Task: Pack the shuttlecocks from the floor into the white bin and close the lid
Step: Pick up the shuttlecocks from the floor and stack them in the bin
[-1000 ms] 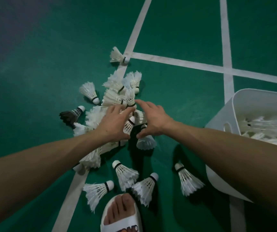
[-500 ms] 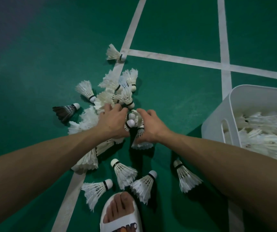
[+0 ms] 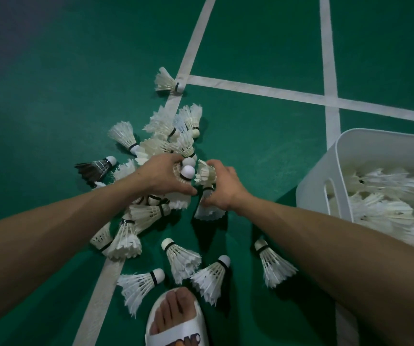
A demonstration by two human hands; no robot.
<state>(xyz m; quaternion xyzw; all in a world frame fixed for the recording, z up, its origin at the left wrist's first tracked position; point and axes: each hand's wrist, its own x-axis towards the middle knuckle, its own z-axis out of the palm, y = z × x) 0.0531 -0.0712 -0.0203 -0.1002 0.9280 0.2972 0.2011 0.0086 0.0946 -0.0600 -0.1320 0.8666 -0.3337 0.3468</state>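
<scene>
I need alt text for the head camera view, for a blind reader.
The left hand and right hand each grip shuttlecocks from a pile on the green court floor. The open white bin, partly filled, stands at right.

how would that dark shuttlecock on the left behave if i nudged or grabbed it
The dark shuttlecock probably weighs very little: it is mostly thin feathers. Lying on its side, it would likely swing in an arc around its white cap if nudged. The feathers look crushable, so grip near the cap.

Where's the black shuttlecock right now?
Head view: the black shuttlecock lies on the green floor at the left edge of the pile, left of the left hand.
</scene>
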